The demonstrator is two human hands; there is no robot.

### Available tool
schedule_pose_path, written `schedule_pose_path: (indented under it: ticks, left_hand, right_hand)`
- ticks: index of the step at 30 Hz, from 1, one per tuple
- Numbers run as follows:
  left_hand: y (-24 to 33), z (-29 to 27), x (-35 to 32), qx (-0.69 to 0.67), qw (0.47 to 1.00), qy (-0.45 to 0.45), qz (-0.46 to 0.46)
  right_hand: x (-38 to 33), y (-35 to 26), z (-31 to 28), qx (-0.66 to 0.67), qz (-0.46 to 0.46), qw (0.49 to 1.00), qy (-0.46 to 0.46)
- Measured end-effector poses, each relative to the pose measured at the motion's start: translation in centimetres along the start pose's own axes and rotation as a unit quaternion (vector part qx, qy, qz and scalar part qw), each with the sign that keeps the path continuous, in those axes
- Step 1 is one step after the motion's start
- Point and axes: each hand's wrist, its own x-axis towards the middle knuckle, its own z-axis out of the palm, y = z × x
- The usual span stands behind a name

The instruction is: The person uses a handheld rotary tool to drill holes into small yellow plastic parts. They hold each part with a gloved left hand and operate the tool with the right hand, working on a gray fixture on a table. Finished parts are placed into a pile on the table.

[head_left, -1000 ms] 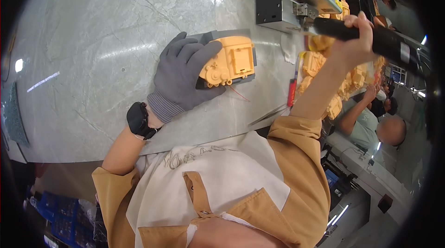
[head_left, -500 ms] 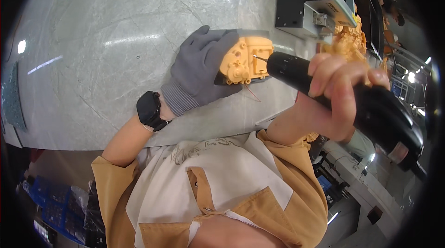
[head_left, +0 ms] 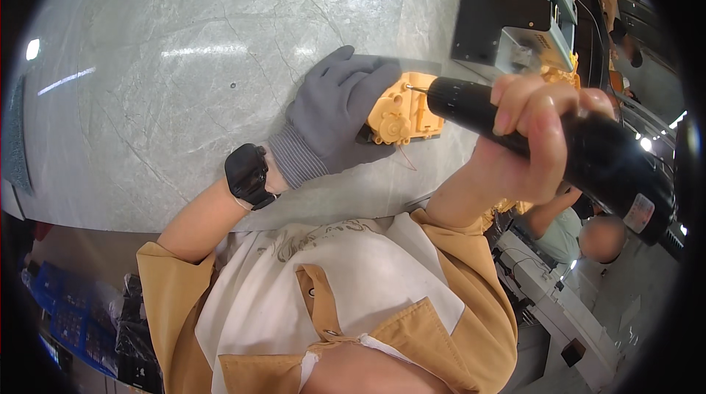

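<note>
My left hand [head_left: 334, 107], in a grey knit glove, grips an orange plastic housing [head_left: 415, 118] by its left side. The housing has round bosses and a boxy recess, and rests over a dark flat plate on the table; the glove hides its left part. My bare right hand [head_left: 540, 125] is wrapped round a black electric screwdriver [head_left: 471, 108], held slanting from the right. Its thin metal bit points left and meets the upper part of the housing, near a round boss. Whether a screw sits at the tip is too small to tell.
A black and silver box-shaped device [head_left: 507, 15] stands at the far right of the grey marbled table [head_left: 184, 100]. More orange parts [head_left: 562, 76] lie beside it. A co-worker [head_left: 562, 236] is at the right, and blue crates [head_left: 70, 313] stand at the lower left.
The screwdriver bit has shifted from the housing's recess to near its upper boss. Housing and left hand appear slightly farther right and lower, as the whole view has shifted.
</note>
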Motion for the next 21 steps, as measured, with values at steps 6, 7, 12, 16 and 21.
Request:
schedule_pose_path:
  ticks: [6, 7, 12, 16, 21]
  left_hand:
    - [0.0, -0.1, 0.1, 0.0, 1.0, -0.009, -0.005]
    - [0.0, -0.2, 0.1, 0.0, 1.0, -0.014, -0.007]
    - [0.1, -0.6, 0.3, -0.003, 1.0, -0.023, -0.02]
    - [0.0, -0.5, 0.3, -0.011, 0.999, -0.029, -0.027]
    - [-0.1, -0.4, 0.3, -0.016, 0.999, -0.024, -0.035]
  right_hand:
    - [0.8, 0.2, 0.7, 0.004, 0.012, 1.0, -0.009]
    - [0.7, 0.1, 1.0, 0.002, 0.011, 1.0, -0.005]
    - [0.2, 0.0, 2.5, -0.021, 0.003, 0.998, 0.059]
    - [0.9, 0.0, 2.1, -0.043, 0.019, 0.999, -0.015]
    - [1.1, 0.2, 1.4, -0.091, 0.042, 0.993, -0.055]
